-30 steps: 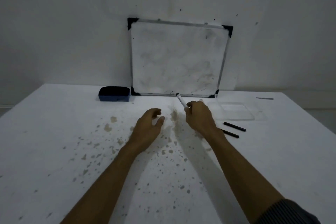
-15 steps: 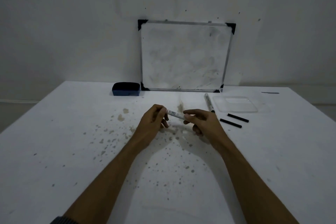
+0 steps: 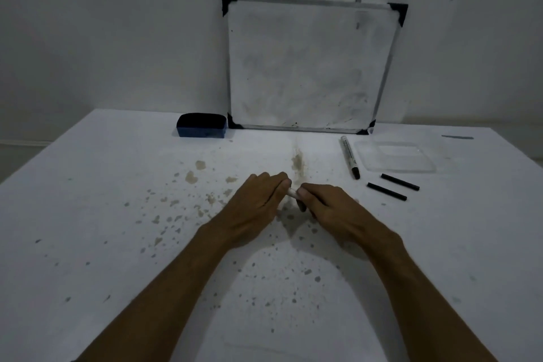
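Both hands meet over the middle of the stained white table point(image 3: 88, 214). My left hand point(image 3: 255, 206) and my right hand point(image 3: 329, 211) each grip one end of a white marker point(image 3: 293, 191); only a short piece of its barrel shows between the fingers. A second white marker point(image 3: 349, 160) with a black cap lies to the right. Two black caps or sticks point(image 3: 386, 191) point(image 3: 400, 181) lie beside it. A smudged whiteboard point(image 3: 305, 67) leans against the wall at the back.
A blue-and-black eraser point(image 3: 202, 129) sits left of the whiteboard. A clear plastic lid or tray point(image 3: 395, 156) lies at the back right. Brown stains dot the table's middle. A dark mark point(image 3: 457, 137) lies near the far right edge.
My right hand brought the marker back from near the whiteboard toward the middle. My left hand came up and took its other end; both hands now sit closer together on it.
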`<state>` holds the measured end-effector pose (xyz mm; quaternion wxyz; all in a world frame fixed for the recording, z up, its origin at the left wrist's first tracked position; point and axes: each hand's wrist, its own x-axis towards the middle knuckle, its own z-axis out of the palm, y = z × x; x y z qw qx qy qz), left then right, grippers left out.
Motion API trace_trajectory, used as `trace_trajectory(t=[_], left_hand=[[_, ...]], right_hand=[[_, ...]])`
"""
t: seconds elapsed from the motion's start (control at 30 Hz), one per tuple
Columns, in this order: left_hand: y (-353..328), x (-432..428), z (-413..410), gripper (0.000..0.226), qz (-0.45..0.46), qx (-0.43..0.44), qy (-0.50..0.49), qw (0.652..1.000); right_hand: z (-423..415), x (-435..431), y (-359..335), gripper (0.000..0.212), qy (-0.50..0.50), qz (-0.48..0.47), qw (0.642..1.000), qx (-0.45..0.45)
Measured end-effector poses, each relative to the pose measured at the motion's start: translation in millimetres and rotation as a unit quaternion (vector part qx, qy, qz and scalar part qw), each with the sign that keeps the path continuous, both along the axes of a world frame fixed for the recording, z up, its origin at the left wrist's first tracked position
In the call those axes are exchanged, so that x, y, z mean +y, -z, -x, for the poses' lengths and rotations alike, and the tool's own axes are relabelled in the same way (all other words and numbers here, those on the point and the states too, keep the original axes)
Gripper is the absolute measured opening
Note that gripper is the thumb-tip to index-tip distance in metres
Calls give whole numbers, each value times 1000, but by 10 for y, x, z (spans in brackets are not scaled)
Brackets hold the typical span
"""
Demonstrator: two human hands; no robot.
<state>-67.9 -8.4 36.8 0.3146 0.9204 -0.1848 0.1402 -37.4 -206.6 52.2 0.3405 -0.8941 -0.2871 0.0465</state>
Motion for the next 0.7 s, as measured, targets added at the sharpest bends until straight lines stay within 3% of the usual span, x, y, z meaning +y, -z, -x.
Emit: trace_trajectory(t=[0.1,0.2,0.27,0.33,0.4,0.5,0.57,0.63,0.7], left_hand=[[-38,-69,14,35,18,18,-32,999],[-66,-138,13,51,180,147,-63,971],[-46,-140,14,50,197,179,-67,962],[13,-92,23,44,138,150,-46,978],[74,-47,30,39,33,87,-22,995],[35,-71,31,35,0,24,5,1000],[-19,-101,49,38,-10,-9,13,1000],[-32,-113,61,45,-15,16,1,1000],[-36,-131,57,57,52,81,-24,995]], right_hand=[[-13,-9,45,42,-7,2,995,-99],[-31,-33,65,45,23,98,956,-277],[-19,-17,69,41,35,119,954,-274],[-1,49,57,37,36,107,978,-174],[3,104,-13,39,34,25,999,4],[52,64,-165,45,24,-82,971,225],[94,31,-184,46,14,-106,957,271],[113,25,-131,44,8,-48,986,158],[109,24,-46,40,7,85,994,-71]])
